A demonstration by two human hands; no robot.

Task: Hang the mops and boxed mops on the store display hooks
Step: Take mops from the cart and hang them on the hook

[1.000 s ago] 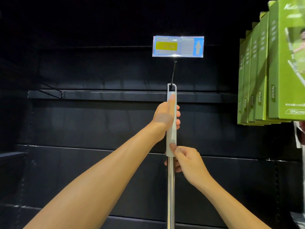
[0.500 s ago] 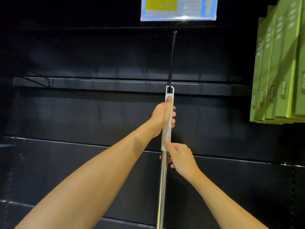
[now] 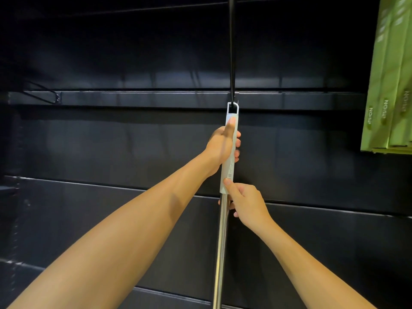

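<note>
A mop with a pale grey handle grip (image 3: 229, 172) and a steel pole (image 3: 221, 246) stands upright in the middle of the view. The loop at the handle's top sits over the tip of a black display hook (image 3: 232, 63) that reaches toward me from the dark back panel. My left hand (image 3: 221, 146) grips the upper handle, with the thumb laid straight up along it. My right hand (image 3: 245, 202) pinches the handle's lower end where the steel pole begins. The mop head is out of view below.
Green boxed mops (image 3: 389, 90) hang in a row at the upper right. An empty wire hook (image 3: 43, 94) sticks out of the crossbar (image 3: 156, 98) at the far left. Dark panels fill the rest of the display wall.
The view has tilted down, so the price tag above the hook has left the frame. The handle loop has slid further back along the hook; both hands kept their hold.
</note>
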